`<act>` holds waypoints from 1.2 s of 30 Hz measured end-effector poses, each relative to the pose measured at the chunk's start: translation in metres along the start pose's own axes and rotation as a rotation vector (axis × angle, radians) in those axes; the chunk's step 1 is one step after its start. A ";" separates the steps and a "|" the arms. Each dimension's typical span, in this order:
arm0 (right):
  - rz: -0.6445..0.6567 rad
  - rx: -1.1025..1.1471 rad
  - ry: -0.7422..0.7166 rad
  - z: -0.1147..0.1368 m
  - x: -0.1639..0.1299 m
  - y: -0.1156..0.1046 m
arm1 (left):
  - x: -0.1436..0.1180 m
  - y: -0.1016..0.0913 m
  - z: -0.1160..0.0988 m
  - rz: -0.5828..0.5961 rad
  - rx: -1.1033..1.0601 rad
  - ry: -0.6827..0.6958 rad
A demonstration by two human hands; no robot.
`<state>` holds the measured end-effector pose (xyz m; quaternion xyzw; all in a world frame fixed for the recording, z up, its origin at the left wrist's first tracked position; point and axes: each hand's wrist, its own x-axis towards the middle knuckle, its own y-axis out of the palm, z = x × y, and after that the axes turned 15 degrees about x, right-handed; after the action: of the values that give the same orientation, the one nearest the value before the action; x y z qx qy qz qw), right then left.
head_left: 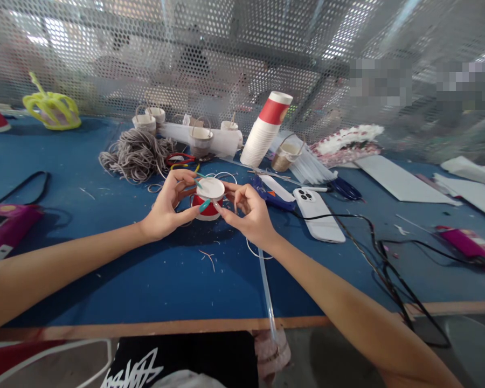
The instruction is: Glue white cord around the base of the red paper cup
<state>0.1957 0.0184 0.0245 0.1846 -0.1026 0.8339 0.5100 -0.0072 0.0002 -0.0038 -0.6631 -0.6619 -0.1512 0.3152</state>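
Observation:
A red and white paper cup [207, 212] is in front of me on the blue table, its pale round end facing up. My left hand [173, 206] grips its left side, with the thumb in front and the fingers near the top edge. From the right, my right hand [251, 212] pinches near the same edge, thumb and fingertips against the cup. White cord [226, 174] loops behind the cup, and another stretch hangs below my right hand. Whether the cord is between my fingertips is hard to make out.
Behind the cup lie a grey cord bundle [135, 155], red-handled pliers [180, 159] and a leaning stack of paper cups [262, 132]. A blue glue gun [272, 196] and a white phone [320, 215] are to the right, with black cables [372, 237] trailing toward the table edge.

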 end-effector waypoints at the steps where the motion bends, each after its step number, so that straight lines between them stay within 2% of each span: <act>1: -0.005 -0.008 0.005 0.000 0.000 0.000 | 0.000 0.000 0.000 0.000 0.007 -0.002; 14: 0.039 0.029 0.021 0.003 -0.002 -0.003 | 0.000 -0.001 -0.002 0.014 0.014 0.014; 28: 0.020 0.020 0.031 0.003 -0.001 -0.004 | -0.001 -0.002 0.003 0.016 -0.007 -0.026; 36: 0.082 0.102 0.068 -0.009 -0.001 -0.005 | -0.002 0.001 0.005 0.035 -0.043 -0.020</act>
<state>0.1984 0.0229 0.0154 0.1777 -0.0502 0.8639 0.4686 -0.0073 0.0017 -0.0087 -0.6827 -0.6498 -0.1534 0.2970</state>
